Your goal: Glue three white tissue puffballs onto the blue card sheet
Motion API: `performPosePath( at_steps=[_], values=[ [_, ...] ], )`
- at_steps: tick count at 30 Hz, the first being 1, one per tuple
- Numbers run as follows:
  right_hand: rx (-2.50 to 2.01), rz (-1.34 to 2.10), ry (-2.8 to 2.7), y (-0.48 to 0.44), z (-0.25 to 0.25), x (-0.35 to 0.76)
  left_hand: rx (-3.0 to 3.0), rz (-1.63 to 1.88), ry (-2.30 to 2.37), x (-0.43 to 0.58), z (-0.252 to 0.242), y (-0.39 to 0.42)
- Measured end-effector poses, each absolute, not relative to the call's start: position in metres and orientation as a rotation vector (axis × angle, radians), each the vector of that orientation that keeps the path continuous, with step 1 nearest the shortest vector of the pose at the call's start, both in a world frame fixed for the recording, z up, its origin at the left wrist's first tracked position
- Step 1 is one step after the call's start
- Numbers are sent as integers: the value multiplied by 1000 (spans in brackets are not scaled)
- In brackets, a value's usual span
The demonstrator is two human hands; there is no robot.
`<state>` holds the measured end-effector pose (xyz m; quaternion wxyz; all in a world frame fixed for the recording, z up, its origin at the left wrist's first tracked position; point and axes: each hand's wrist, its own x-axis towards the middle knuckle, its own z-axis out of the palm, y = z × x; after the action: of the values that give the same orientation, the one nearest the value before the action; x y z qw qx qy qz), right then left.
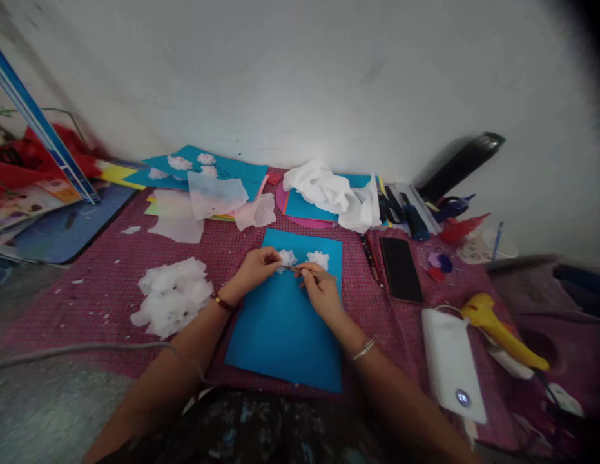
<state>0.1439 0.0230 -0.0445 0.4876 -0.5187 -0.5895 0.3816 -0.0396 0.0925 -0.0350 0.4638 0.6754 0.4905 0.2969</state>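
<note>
A blue paper sheet (286, 325) lies on the red checked cloth (125, 290) in front of me. My left hand (255, 269) pinches a small white tissue tuft (287, 259) at the sheet's upper part. My right hand (319, 288) is closed on a thin stick-like tool (296, 268) whose tip meets that tuft. A second white tuft (319, 259) sits on the sheet just right of the first.
A pile of torn white tissue (171, 296) lies to the left. To the right are a black phone (401, 269), a white power bank (452, 364) and a yellow glue gun (497, 327). Crumpled tissue (331, 191), coloured papers and scissors (391, 207) line the wall.
</note>
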Motion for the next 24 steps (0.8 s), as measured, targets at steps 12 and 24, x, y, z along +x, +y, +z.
performPosePath(
  at_steps=[12, 24],
  values=[
    [-1214, 346, -2133, 10, -43, 141, 1527, 799, 1194, -46, -29, 90],
    [-1169, 1123, -967, 14, -46, 155, 1292, 853, 1156, -58, -28, 97]
  ],
)
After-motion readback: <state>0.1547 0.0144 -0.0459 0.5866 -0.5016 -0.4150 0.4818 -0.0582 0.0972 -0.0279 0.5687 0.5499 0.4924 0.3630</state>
